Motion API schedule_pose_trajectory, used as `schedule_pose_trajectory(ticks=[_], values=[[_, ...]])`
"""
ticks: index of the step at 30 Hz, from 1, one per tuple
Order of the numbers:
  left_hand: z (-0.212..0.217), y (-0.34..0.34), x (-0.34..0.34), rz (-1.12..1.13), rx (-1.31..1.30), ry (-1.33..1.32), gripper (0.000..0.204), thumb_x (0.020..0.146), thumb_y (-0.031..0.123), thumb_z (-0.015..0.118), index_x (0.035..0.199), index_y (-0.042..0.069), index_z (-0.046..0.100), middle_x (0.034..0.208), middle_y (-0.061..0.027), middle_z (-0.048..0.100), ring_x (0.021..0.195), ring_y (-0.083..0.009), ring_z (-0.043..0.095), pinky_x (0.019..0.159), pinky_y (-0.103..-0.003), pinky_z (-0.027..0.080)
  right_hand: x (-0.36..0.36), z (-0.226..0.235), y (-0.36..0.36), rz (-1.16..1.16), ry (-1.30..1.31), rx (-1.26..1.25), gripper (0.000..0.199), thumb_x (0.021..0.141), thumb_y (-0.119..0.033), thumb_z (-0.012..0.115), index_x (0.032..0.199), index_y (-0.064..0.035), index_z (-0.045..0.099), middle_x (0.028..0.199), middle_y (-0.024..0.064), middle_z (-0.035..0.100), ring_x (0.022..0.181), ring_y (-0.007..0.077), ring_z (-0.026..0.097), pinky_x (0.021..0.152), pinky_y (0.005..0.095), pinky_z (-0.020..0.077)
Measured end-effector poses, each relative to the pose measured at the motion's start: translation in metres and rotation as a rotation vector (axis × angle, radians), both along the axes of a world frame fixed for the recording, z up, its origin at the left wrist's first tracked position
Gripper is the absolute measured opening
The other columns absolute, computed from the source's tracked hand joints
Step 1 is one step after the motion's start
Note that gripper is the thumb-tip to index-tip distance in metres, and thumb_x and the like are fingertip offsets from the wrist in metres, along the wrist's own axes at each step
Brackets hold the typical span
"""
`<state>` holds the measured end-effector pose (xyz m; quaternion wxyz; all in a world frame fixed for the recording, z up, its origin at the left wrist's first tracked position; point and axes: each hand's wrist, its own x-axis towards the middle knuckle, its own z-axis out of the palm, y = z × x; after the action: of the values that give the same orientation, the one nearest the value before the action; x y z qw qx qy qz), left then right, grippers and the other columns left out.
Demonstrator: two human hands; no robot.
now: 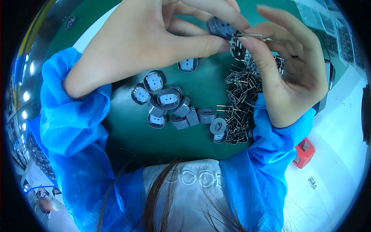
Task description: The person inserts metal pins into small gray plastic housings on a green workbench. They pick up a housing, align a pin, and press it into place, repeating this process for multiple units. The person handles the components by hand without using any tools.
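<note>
My left hand [135, 42] reaches in from the left and pinches a dark grey oval plastic housing [221, 28] between thumb and fingers. My right hand [291, 71] grips a small dark part with metal pins [238, 49] between thumb and forefinger, its pins pointing to the right. The two pieces meet at the fingertips; whether they are joined I cannot tell. Below my hands lie several grey housings [169, 98] with light faces, in a loose cluster. Beside them, under my right wrist, spreads a heap of dark pinned parts [241, 104], partly hidden by that arm.
A green mat [131, 145] covers the work surface. At the right are a red plastic holder [304, 152] and a small metal piece [312, 183] on a white surface. Clear plastic bins [344, 42] stand at the upper right. Loose hair hangs across the lower middle.
</note>
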<state>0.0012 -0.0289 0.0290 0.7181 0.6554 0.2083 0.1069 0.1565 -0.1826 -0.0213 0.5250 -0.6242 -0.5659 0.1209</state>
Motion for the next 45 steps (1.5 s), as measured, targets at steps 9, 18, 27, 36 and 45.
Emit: schedule_pose_trajectory(ticks=[9,18,27,36,45], values=[[-0.044,0.015,-0.012,-0.159,0.264,-0.108,0.035,0.081,-0.011,0.081,0.113,-0.006,0.07,0.114,-0.0195,0.073,0.103,-0.0221,0.074,0.09,-0.031,0.064,-0.006,0.002,0.002,-0.045,0.022,-0.022,0.018,0.084,0.012,0.076,0.101,0.0082,0.072,0.101,0.0164,0.076,0.095,0.0225,0.074,0.086,0.0313,0.0595],[-0.039,0.008,-0.013,-0.147,0.202,-0.011,0.029,0.081,-0.009,0.083,0.107,-0.007,0.07,0.103,-0.0169,0.076,0.097,-0.0176,0.075,0.088,-0.028,0.063,-0.014,0.006,0.007,-0.033,-0.196,-0.015,0.022,0.079,0.013,0.079,0.099,0.005,0.075,0.097,0.0122,0.077,0.088,0.0185,0.074,0.082,0.0292,0.0588],[-0.03,-0.004,-0.015,-0.097,0.131,-0.03,0.028,0.083,-0.014,0.077,0.109,-0.008,0.072,0.105,-0.0181,0.076,0.1,-0.0193,0.074,0.093,-0.03,0.061,-0.018,-0.002,0.01,-0.067,-0.471,0.17,0.021,0.072,0.012,0.083,0.09,0.0039,0.076,0.087,0.014,0.075,0.081,0.0246,0.074,0.074,0.0314,0.0584],[-0.023,0.006,-0.01,-0.085,-0.074,0.123,0.027,0.082,-0.01,0.076,0.108,-0.008,0.071,0.102,-0.0189,0.076,0.095,-0.0182,0.075,0.087,-0.027,0.06,-0.016,0.0,0.012,-0.047,-0.516,0.131,0.02,0.078,0.01,0.079,0.097,0.0035,0.075,0.097,0.0143,0.074,0.091,0.0246,0.073,0.082,0.0319,0.0572],[-0.018,-0.011,-0.015,-0.03,0.336,0.069,0.026,0.08,-0.009,0.078,0.105,-0.006,0.072,0.1,-0.0173,0.076,0.091,-0.017,0.075,0.084,-0.028,0.06,-0.026,0.006,0.012,0.169,0.419,-0.161,0.023,0.088,0.006,0.072,0.111,0.0038,0.069,0.105,0.0126,0.072,0.099,0.0204,0.07,0.086,0.0301,0.055]])
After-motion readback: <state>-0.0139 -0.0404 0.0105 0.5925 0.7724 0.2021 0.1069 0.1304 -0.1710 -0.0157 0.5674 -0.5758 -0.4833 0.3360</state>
